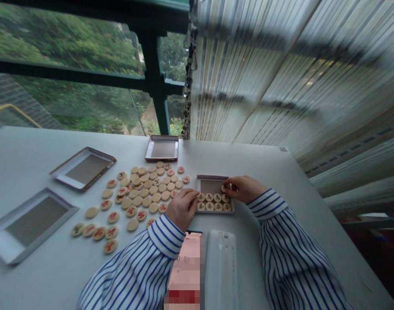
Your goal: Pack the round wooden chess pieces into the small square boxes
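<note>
A shallow box (pixel 215 212) on the table holds two rows of round wooden xiangqi pieces (pixel 217 206) with black characters, while its far part shows bare grey bottom. My right hand (pixel 245 188) pinches one xiangqi piece (pixel 223 188) at the box's far right corner, above the rows. At the box's left side my left hand (pixel 182 209) is closed, fingertips on the leftmost piece (pixel 201 197) of the farther row; its thumb is partly hidden. Left of the box, many loose pieces (pixel 146 201) lie spread out, some blank side up, others showing red or black characters.
Three more shallow trays stand on the white table (pixel 255 163): one at the back (pixel 161 159), one at the left (pixel 83 188), one at the near left (pixel 32 249). A phone (pixel 187 275) and a whitish translucent case (pixel 221 267) lie in front. Windows and a curtain (pixel 248 86) are behind.
</note>
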A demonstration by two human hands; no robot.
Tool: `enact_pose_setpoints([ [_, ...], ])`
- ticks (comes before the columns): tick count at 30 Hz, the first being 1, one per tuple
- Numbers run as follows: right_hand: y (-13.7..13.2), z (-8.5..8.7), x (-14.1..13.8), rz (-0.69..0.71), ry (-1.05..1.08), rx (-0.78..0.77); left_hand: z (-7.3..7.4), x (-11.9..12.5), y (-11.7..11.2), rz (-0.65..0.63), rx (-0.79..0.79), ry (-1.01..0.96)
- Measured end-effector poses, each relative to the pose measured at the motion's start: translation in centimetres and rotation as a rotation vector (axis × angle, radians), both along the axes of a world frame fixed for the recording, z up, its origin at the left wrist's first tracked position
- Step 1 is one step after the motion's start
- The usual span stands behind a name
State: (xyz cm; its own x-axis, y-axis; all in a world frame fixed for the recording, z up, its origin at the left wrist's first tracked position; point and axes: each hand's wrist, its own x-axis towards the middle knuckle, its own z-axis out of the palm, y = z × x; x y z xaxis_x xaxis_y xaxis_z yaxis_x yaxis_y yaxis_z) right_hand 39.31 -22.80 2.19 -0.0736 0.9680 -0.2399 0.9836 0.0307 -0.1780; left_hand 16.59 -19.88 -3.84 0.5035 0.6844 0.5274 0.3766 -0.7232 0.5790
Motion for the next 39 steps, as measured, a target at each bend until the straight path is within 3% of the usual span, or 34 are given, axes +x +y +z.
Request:
enact_pose_setpoints([
  [39,0.05,0.16,-0.06,-0.009,-0.030,0.002,0.21,0.00,-0.01,-0.018,-0.014,-0.004],
])
